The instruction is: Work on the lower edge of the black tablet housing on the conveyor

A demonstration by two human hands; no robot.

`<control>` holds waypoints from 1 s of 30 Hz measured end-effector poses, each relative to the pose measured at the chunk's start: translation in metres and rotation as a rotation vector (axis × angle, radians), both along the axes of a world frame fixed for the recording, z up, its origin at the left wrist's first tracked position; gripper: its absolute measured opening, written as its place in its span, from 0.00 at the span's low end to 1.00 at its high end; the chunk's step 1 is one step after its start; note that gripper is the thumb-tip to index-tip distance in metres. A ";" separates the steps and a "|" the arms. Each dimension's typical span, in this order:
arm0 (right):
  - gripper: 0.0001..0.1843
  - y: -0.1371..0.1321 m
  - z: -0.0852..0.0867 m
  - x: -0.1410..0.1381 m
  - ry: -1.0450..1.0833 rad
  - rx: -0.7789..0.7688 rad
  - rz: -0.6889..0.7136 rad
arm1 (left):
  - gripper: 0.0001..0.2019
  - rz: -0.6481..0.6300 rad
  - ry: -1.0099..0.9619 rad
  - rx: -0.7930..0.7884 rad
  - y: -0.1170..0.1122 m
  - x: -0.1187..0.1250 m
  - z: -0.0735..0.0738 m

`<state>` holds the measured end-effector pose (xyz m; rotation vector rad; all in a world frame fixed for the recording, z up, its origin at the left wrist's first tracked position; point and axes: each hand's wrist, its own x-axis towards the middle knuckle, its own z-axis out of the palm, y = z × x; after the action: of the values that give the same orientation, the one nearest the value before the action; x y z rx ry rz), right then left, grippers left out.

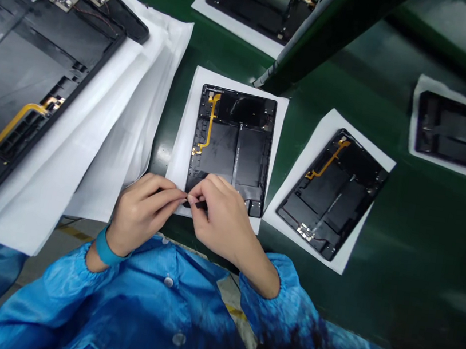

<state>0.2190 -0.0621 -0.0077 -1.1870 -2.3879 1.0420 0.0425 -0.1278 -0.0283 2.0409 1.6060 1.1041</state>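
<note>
An opened tablet housing [252,160] lies on a white sheet in front of me, black inside with a yellow-orange flex cable [211,125] along its left side and a grey ribbon down the middle. My left hand [141,208] is closed in a pinch at the housing's lower left corner. Fingertip to fingertip with it, my right hand [221,216] pinches too, over the lower edge. Whatever sits between the fingertips is too small and hidden to name. A dark patch shows between the right thumb and fingers; I cannot tell whether it is a separate piece.
Stacked housings [29,48] on layered white sheets [118,152] stand close on the left. Another housing [334,194] lies tilted on paper at right, one [458,134] farther right, one [257,2] behind. A dark green post [321,37] rises from the green table [406,239].
</note>
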 end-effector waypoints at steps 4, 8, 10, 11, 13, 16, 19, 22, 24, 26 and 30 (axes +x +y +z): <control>0.06 0.000 -0.001 0.001 0.009 0.008 0.005 | 0.04 0.010 0.016 -0.005 0.000 0.001 -0.001; 0.07 0.000 -0.002 0.003 0.029 0.015 0.012 | 0.04 0.012 0.008 -0.020 0.001 0.002 0.000; 0.06 0.000 -0.003 0.003 0.035 0.011 0.013 | 0.04 0.009 0.001 -0.036 0.001 0.001 0.001; 0.06 0.001 -0.003 0.003 0.037 0.011 0.012 | 0.04 0.007 -0.002 -0.044 0.002 0.001 0.001; 0.06 0.001 -0.003 0.004 0.035 0.020 0.010 | 0.03 0.007 -0.009 -0.062 0.003 0.001 0.003; 0.05 0.000 -0.004 0.004 0.020 0.049 0.019 | 0.03 0.009 -0.018 -0.080 0.003 0.001 0.004; 0.06 -0.001 -0.006 0.004 -0.016 0.077 0.041 | 0.02 0.009 -0.025 -0.089 0.003 0.001 0.004; 0.06 -0.002 -0.007 0.003 -0.075 0.114 0.061 | 0.02 0.013 -0.037 -0.091 0.003 0.001 0.003; 0.07 -0.003 -0.007 0.003 -0.109 0.131 0.074 | 0.03 0.017 -0.044 -0.091 0.003 0.001 0.003; 0.07 -0.003 -0.007 0.003 -0.127 0.143 0.085 | 0.04 0.035 -0.057 -0.093 0.002 0.001 0.004; 0.08 -0.003 -0.008 0.003 -0.132 0.158 0.093 | 0.05 0.099 -0.091 -0.092 0.001 0.001 0.006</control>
<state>0.2221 -0.0649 -0.0160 -1.1311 -2.5939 0.8058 0.0434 -0.1267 -0.0222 1.8440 1.6947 1.1180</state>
